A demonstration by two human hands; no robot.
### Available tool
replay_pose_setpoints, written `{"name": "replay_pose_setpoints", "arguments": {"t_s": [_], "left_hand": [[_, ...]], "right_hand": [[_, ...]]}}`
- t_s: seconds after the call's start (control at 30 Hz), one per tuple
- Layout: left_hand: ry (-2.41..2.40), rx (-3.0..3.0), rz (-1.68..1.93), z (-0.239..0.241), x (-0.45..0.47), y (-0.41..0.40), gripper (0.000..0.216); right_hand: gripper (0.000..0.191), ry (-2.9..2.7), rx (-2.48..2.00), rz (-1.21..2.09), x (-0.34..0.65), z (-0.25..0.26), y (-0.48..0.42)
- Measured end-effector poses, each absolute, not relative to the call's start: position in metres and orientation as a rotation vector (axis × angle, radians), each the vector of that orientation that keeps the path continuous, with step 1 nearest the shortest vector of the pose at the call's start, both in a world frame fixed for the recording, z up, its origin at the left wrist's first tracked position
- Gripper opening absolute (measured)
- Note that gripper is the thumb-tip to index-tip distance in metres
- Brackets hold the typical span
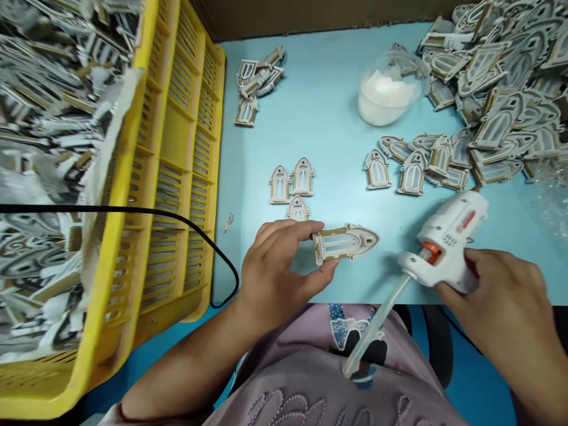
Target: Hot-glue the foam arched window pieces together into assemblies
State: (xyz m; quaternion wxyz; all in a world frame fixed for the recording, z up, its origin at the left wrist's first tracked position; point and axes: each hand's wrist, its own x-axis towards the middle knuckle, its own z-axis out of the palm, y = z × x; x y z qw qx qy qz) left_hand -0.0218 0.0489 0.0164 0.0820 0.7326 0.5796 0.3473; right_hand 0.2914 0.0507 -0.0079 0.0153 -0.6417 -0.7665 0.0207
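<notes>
Between the thumb and fingers of my left hand [279, 266] is a small arched window piece [344, 243], lying sideways with its pointed end to the right. My right hand [506, 307] is wrapped round the handle of a white hot glue gun [452, 236]. A long clear glue stick [377, 325] sticks out of the gun's back end toward my lap. The gun's nozzle points up and away, near the loose pieces. Just beyond my left hand lie several similar window pieces [303, 176], one partly hidden behind my fingers.
A yellow crate [177, 136] full of pieces stands at the left, a black cable [177, 216] crossing it. Toward the back right are a clear cup [386, 97] of white material and a large heap of window pieces [510, 89]. A smaller cluster [257, 77] sits back left.
</notes>
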Motion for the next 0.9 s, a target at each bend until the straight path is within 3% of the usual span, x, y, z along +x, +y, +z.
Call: {"name": "replay_pose_setpoints", "arguments": {"t_s": [0.2,0.33,0.43,0.53,0.77,0.9], "left_hand": [[1.719,2.012,1.074,0.025,-0.022,0.048,0.040],[1.627,2.030,1.027,0.029,-0.022,0.049,0.041],[1.538,2.116,0.958,0.032,-0.019,0.050,0.043],[1.446,2.207,0.894,0.033,-0.016,0.050,0.044],[1.222,2.211,0.840,0.036,-0.018,0.053,0.041],[1.145,2.037,0.840,0.041,-0.023,0.057,0.043]], "right_hand": [[0.058,-2.432,-1.744,0.020,0.280,-0.041,0.055],[0.062,-2.581,-1.635,-0.009,0.284,-0.017,0.062],[0.043,-2.476,-1.549,-0.123,0.262,0.025,0.068],[0.025,-2.401,-1.206,0.146,0.224,0.058,0.076],[0.020,-2.584,-0.901,0.493,0.195,0.057,0.090],[0.022,-2.578,-0.749,0.493,0.194,0.058,0.087]]}}
